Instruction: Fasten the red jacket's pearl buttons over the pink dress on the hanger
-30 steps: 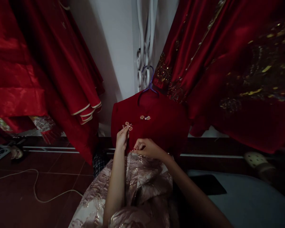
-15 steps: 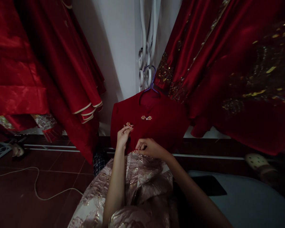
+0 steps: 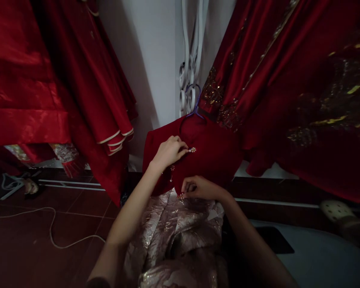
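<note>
A dark red garment [image 3: 210, 164] hangs in front of me on a purple hanger [image 3: 197, 105]. My left hand [image 3: 171, 152] reaches over its upper front, thumb and fingers closed on a beaded flower clasp [image 3: 193, 150] that they partly cover. Below that wrist, another beaded ornament [image 3: 172, 170] with a small drop shows on the red cloth. Lower down, my right hand [image 3: 199, 187] is curled in a pinch at the garment's bottom edge. Small shiny bits show at its fingertips, but what they hold is unclear. Pink-and-gold brocade cloth [image 3: 156, 232] lies beneath both forearms.
Red garments [image 3: 105, 80] hang on the left, and red satin ones with gold sequins [image 3: 276, 80] on the right. White scrollwork metal [image 3: 192, 52] stands behind the hanger. A cable [image 3: 51, 228] crosses the tiled floor. At right are a pale clog [image 3: 336, 212] and a black flat object [image 3: 274, 239].
My left hand has moved up and right, from the left beaded ornament to the flower clasp near the neckline. My right hand stays pinched low down. The view has shifted slightly.
</note>
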Demonstrator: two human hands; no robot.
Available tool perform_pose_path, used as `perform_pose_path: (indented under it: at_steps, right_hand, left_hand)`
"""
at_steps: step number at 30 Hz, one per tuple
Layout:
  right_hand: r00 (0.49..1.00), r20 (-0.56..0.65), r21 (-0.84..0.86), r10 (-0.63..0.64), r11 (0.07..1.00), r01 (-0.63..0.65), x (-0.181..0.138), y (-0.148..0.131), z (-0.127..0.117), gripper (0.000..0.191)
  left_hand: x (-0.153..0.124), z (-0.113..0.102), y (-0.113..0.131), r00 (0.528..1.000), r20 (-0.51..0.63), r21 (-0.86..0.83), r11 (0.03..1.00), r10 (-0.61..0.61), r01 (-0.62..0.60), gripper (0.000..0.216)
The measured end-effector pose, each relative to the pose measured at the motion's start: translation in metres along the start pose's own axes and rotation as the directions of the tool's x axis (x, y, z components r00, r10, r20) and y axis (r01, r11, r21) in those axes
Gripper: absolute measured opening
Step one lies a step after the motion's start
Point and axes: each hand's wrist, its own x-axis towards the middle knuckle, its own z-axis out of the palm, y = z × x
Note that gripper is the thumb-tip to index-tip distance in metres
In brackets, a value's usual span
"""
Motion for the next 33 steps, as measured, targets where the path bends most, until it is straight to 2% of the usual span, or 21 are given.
perform_pose_path:
  at_steps: [3, 7, 11, 14, 21, 25, 27, 30, 33]
  right_hand:
    - [1.000, 0.021, -0.011, 0.022, 1.000, -0.022, -0.003, -0.003, -0.002, 0.024]
    - [0.995, 0.066, -0.048, 0.080, 0.996, -0.077, -0.013, -0.003, -0.013, 0.027]
    - [0.988, 0.101, -0.036, 0.116, 0.993, -0.113, -0.021, -0.001, -0.023, 0.027]
    - [0.989, 0.095, -0.022, 0.112, 0.994, -0.110, -0.022, 0.000, -0.023, 0.025]
    - [0.998, 0.031, -0.039, 0.049, 0.998, -0.048, -0.017, -0.006, -0.016, 0.022]
    - [1.000, -0.018, 0.013, 0.000, 1.000, 0.000, -0.006, -0.010, -0.006, 0.022]
    - [0.996, -0.092, 0.025, -0.013, 1.000, 0.016, 0.001, -0.010, 0.004, 0.020]
    - [0.970, -0.240, -0.016, -0.032, 0.999, 0.029, 0.009, -0.011, 0.017, 0.015]
    - [0.970, -0.240, -0.051, -0.046, 0.998, 0.034, 0.006, -0.016, 0.018, 0.016]
  left_hand:
    - [0.020, 0.007, 0.003, 0.987, 0.113, 0.135, 0.982, 0.115, -0.130, 0.027]
    - [0.032, 0.016, 0.001, 0.969, 0.177, 0.189, 0.961, 0.171, -0.204, 0.024]
    - [0.038, 0.018, 0.000, 0.953, 0.175, 0.175, 0.945, 0.246, -0.276, 0.020]
    - [0.038, 0.020, -0.001, 0.955, 0.131, 0.104, 0.955, 0.265, -0.279, 0.017]
    - [0.032, 0.025, -0.007, 0.961, 0.051, -0.125, 0.956, 0.273, -0.265, 0.012]
    - [0.029, 0.022, -0.007, 0.960, 0.017, -0.225, 0.936, 0.280, -0.270, 0.009]
    - [0.029, 0.021, -0.006, 0.956, 0.023, -0.211, 0.936, 0.293, -0.282, 0.009]
    - [0.031, 0.020, -0.003, 0.945, 0.062, -0.091, 0.945, 0.321, -0.315, 0.013]
    - [0.029, 0.017, -0.003, 0.943, 0.087, 0.051, 0.944, 0.321, -0.326, 0.020]
